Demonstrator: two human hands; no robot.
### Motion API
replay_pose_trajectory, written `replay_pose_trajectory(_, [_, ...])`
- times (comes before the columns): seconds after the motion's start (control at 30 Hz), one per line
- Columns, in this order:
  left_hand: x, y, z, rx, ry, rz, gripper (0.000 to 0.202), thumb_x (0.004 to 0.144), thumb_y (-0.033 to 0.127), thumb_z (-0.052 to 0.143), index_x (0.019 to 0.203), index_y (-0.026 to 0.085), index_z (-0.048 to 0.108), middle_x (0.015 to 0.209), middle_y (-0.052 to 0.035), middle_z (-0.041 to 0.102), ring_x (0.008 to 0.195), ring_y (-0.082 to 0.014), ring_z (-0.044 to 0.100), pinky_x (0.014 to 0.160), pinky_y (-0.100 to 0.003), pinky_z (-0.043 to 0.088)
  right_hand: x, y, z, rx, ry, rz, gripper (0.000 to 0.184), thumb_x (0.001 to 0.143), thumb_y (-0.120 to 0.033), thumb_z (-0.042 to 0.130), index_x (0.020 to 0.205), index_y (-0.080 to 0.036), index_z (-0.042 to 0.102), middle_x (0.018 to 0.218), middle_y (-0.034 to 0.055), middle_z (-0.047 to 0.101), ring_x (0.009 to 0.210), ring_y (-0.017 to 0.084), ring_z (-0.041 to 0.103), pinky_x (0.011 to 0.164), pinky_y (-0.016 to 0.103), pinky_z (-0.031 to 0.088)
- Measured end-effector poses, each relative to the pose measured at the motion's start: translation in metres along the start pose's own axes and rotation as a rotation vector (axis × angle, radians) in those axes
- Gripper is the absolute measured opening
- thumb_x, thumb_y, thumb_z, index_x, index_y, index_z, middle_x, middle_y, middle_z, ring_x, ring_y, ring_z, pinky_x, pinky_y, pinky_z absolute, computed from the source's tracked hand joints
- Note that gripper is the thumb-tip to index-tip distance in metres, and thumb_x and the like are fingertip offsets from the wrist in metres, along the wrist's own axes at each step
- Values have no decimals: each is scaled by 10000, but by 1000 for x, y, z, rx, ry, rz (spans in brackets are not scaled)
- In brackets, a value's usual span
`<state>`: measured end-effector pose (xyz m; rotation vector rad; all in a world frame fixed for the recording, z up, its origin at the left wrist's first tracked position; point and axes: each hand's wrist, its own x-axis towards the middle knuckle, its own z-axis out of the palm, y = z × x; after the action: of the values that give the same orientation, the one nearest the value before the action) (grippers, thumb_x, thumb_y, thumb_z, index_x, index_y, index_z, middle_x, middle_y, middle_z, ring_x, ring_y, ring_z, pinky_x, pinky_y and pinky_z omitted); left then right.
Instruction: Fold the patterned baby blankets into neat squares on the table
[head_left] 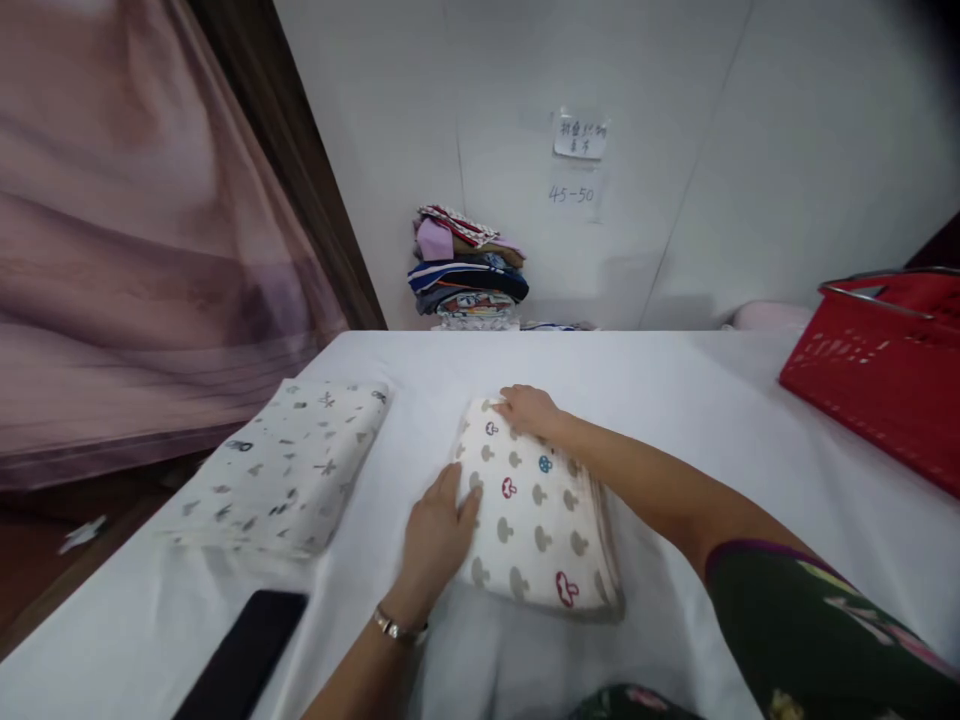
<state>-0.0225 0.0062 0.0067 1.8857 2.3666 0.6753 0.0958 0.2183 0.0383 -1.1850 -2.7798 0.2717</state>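
Note:
A folded white cloth printed with grey, red and blue mushrooms lies on the white-covered table in front of me. My left hand rests at its left edge, thumb over the top and fingers apart. On the far edge lies my right hand, its fingers stretched out flat on the fabric; neither hand grips it. To the left is a second folded cloth, white with small grey and black prints.
A dark phone-like slab lies front left. A red basket with a metal handle stands at the right. Folded fabrics are piled beyond the far table edge, below a handwritten sign. A pink curtain hangs at the left.

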Motion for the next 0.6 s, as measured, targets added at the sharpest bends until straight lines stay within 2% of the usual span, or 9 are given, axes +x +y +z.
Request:
replay_pose_trajectory(0.1, [1, 1, -1, -3, -4, 5, 464, 893, 402, 369, 1242, 111, 462, 1203, -144, 575, 1090, -251, 554, 876, -384, 463, -20, 27, -8, -37, -47, 73, 459, 916, -476, 283, 1159, -166, 519, 1132, 124, 599, 1006, 240, 556, 761, 308, 402])
replay_pose_trajectory(0.2, [1, 2, -2, -2, -14, 0, 457, 896, 397, 364, 1242, 114, 458, 1199, -138, 578, 1087, -248, 554, 869, -376, 462, -31, 44, -11, -65, -72, 144, 472, 921, -486, 257, 1144, -166, 524, 1103, 127, 618, 966, 235, 579, 725, 297, 403])
replay_pose_trajectory(0.37, [0, 2, -3, 16, -13, 3, 464, 891, 402, 372, 1245, 114, 456, 1229, -139, 558, 1098, -254, 547, 875, -373, 456, -32, 52, -7, -163, -72, 147, 511, 916, -516, 235, 1067, -156, 565, 964, 135, 658, 891, 251, 605, 686, 303, 402])
replay_pose_trajectory(0.5, [-1, 1, -2, 8, -28, -1, 478, 888, 407, 376, 1259, 114, 448, 1253, -141, 541, 1120, -263, 531, 886, -385, 454, -29, 58, -7, -151, -100, 120, 527, 920, -514, 217, 1019, -165, 600, 987, 128, 657, 909, 259, 602, 699, 314, 406])
replay_pose_trajectory(0.6, [-1, 0, -2, -11, -27, -8, 484, 885, 413, 378, 1257, 111, 453, 1262, -142, 535, 1129, -264, 525, 894, -389, 452, -31, 55, -17, -123, -122, 127, 521, 918, -514, 231, 1078, -168, 586, 1045, 129, 644, 948, 261, 589, 738, 326, 408])
